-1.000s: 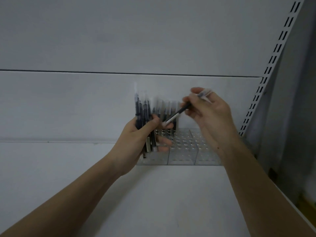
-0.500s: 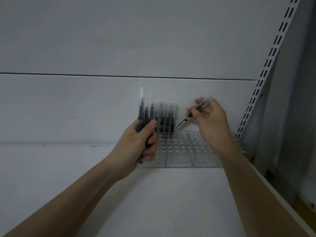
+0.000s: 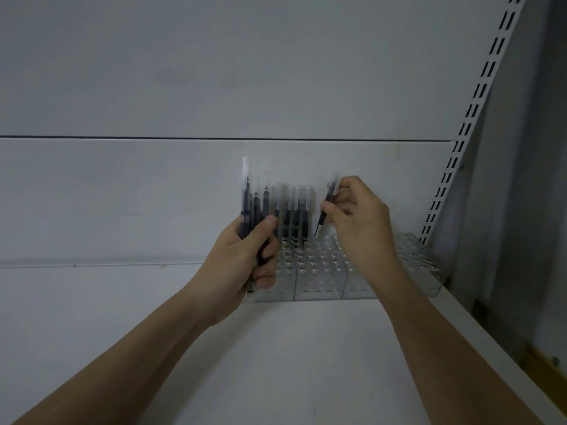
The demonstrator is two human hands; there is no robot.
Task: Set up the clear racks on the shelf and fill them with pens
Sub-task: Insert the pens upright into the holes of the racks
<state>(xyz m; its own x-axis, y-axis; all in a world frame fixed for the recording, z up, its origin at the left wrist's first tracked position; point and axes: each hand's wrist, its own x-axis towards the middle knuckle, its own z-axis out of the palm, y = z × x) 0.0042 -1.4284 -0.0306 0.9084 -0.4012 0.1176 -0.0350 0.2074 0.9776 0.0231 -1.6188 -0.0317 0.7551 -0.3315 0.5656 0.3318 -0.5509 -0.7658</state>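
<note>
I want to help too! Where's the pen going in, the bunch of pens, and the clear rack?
single pen (image 3: 322, 216), head view, dark lower barrel.
bunch of pens (image 3: 250, 207), head view, dark barrels above the fist.
clear rack (image 3: 319, 291), head view, front wall.

Standing pens (image 3: 294, 216) block the racks' (image 3: 319, 280) back-left corner (remaining holes lie open).

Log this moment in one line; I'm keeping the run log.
left hand: grips pen bundle | right hand: pinches one pen, tip down over clear racks | racks: few pens standing
</note>
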